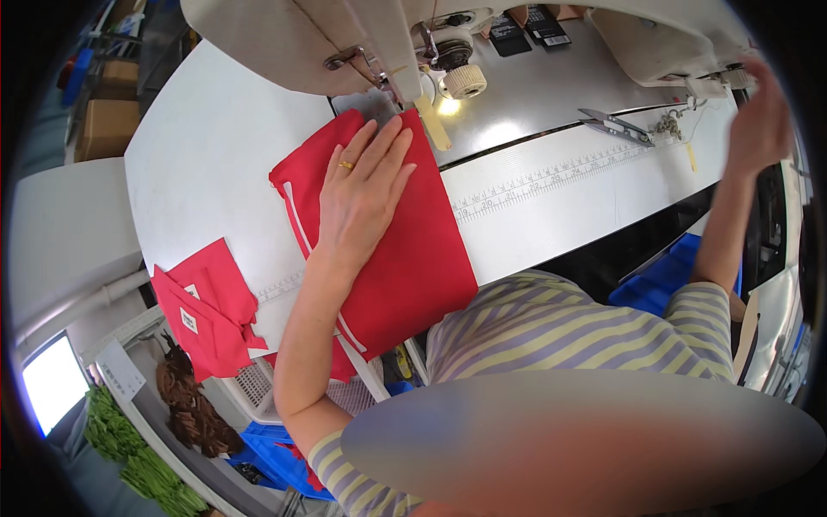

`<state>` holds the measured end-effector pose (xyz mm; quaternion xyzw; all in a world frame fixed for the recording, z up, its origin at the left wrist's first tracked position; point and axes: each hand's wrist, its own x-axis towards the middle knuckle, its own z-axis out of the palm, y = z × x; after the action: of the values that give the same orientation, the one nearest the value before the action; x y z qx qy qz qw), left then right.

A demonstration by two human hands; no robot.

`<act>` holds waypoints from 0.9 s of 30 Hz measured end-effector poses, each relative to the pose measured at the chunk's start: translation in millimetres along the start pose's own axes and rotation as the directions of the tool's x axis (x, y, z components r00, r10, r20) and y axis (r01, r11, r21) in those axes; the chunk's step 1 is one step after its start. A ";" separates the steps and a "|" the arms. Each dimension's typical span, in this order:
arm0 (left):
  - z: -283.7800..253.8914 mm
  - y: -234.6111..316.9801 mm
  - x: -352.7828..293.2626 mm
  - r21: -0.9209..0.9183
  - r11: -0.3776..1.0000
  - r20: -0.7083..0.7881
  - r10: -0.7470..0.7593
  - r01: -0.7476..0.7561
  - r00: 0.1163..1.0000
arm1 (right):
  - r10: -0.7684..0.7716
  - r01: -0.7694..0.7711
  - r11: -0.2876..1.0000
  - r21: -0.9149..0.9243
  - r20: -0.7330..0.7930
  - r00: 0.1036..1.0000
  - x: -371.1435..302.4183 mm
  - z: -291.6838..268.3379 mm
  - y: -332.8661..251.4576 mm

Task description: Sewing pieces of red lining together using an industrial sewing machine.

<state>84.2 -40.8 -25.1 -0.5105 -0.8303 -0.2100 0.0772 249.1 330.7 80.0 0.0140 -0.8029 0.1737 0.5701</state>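
My left hand (357, 194) lies flat on a folded piece of red fabric (422, 258), fingers stretched toward the needle area, with a ring on one finger. The fabric's far edge reaches the sewing machine (284, 43), and a white strip runs along its left side. Its near end hangs over the table edge against my striped shirt. My right hand (762, 121) is raised at the far right, beside the right end of the machine. Motion smears its fingers, so I cannot make out their pose or anything in them.
Thread snips (616, 127) lie on the white table (198, 155) above a printed ruler scale (551, 177). More red pieces with white labels (202, 314) rest at the left edge. Below are a white basket (254, 388) and a blue bin (280, 457). Black tags (508, 34) lie behind the machine.
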 end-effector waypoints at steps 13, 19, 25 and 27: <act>3.3 -14.1 14.0 0.037 0.998 -0.070 0.051 -0.049 0.996 | -0.340 0.255 0.940 0.225 0.650 0.680 -95.6 169.2 -95.8; 6.7 -19.3 17.1 0.063 0.997 -0.063 0.043 -0.039 0.997 | -0.331 0.244 0.944 0.223 0.630 0.703 -99.0 177.1 -91.3; 8.7 -22.1 19.9 0.011 1.000 -0.062 0.014 -0.013 0.998 | -0.311 0.239 0.950 0.200 0.650 0.694 -97.9 180.0 -88.4; 9.5 -22.4 21.5 -0.001 1.000 -0.101 0.018 -0.018 0.995 | -0.312 0.256 0.949 0.184 0.658 0.686 -95.2 179.7 -89.0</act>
<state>55.3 -27.9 -32.3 -0.5069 -0.8204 -0.2354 0.1205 138.4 177.4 -36.2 0.2225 -0.9357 0.0970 0.2561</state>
